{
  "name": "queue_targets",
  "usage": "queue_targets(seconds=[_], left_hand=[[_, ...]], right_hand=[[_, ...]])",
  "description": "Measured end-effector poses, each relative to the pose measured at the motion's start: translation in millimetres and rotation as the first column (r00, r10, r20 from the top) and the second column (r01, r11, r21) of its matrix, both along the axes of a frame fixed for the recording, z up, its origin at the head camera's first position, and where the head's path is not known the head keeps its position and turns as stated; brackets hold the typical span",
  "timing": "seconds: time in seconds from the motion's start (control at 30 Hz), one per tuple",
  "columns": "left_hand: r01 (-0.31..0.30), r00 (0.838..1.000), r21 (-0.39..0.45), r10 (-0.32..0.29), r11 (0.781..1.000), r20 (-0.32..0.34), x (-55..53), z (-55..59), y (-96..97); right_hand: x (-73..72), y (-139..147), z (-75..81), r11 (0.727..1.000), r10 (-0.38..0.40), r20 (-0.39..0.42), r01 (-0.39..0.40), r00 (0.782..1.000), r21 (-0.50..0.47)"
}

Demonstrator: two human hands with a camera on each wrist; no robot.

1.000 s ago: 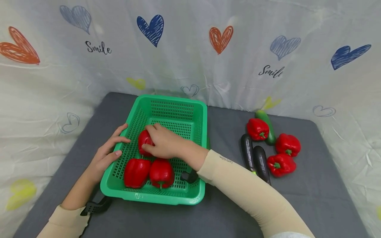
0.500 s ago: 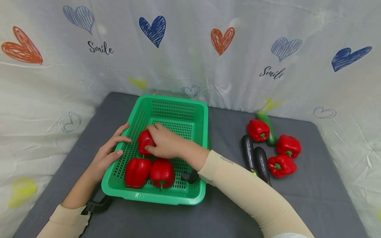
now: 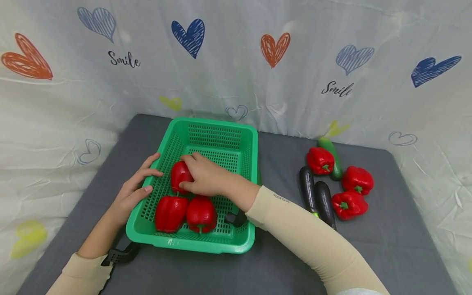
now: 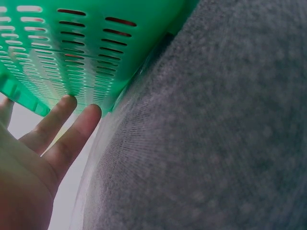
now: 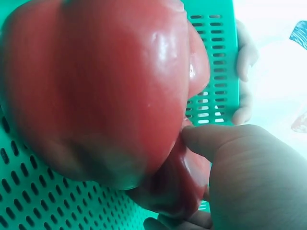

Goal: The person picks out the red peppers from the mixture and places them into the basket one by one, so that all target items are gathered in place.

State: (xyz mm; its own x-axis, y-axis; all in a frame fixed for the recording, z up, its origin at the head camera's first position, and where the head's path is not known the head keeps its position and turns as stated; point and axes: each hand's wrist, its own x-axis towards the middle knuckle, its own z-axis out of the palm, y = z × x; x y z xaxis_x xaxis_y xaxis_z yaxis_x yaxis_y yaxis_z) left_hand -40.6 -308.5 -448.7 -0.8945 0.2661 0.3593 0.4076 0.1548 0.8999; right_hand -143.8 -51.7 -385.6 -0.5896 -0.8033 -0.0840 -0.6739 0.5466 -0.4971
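Inside the green plastic basket [image 3: 191,246], my right hand [image 3: 208,176] grips a red bell pepper [image 3: 179,176] with the thumb on its near side and the fingers over the far side. Two more red bell peppers, one on the left [image 3: 171,214] and one on the right [image 3: 201,214], lie in front of it. In the right wrist view the thumb presses the gripped pepper [image 5: 180,179], partly hidden behind a nearer one [image 5: 96,86]. My left hand [image 3: 129,194] holds the basket's left rim, with two fingers [image 4: 86,120] against the outer wall in the left wrist view.
To the right on the grey cloth [image 3: 391,246] lie two eggplants [image 3: 307,188], a green cucumber [image 3: 333,159] and three red bell peppers [image 3: 357,180]. A white curtain [image 3: 228,53] printed with hearts hangs close behind the table. The right wrist's black strap [image 3: 236,219] hangs inside the basket.
The gripped pepper has tilted slightly, so its stem now shows at the near end. Both hands and the basket stay in place; the head view has shifted a little.
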Motion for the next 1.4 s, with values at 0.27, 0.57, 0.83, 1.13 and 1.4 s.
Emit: queue_targets(seconds=[0.27, 0.57, 0.83, 1.13, 1.4], left_hand=[[0.012, 1.0, -0.003, -0.012, 1.0, -0.024, 0.8, 1.5, 0.5], [0.01, 1.0, -0.008, -0.01, 1.0, -0.015, 0.0, -0.4, 0.2], [0.006, 1.0, -0.011, -0.006, 1.0, -0.013, 0.5, -1.7, -1.2], [-0.005, 1.0, -0.011, 0.005, 1.0, 0.005, 0.6, -0.6, -0.3], [0.004, 1.0, 0.004, -0.004, 1.0, -0.008, 0.1, -2.1, -0.5]], right_hand=[[-0.3, -0.7, -0.4, 1.0, -0.003, -0.006, 0.003, 1.0, 0.009], [-0.6, 0.8, -1.2, 1.0, -0.02, 0.034, 0.02, 0.999, -0.001], [-0.5, 1.9, -1.2, 0.999, -0.029, 0.062, 0.03, 0.998, -0.012], [-0.1, 3.0, 2.0, 0.999, -0.043, 0.067, 0.044, 0.997, -0.009], [-0.6, 5.9, 3.1, 0.997, -0.066, 0.079, 0.069, 0.995, -0.034]])
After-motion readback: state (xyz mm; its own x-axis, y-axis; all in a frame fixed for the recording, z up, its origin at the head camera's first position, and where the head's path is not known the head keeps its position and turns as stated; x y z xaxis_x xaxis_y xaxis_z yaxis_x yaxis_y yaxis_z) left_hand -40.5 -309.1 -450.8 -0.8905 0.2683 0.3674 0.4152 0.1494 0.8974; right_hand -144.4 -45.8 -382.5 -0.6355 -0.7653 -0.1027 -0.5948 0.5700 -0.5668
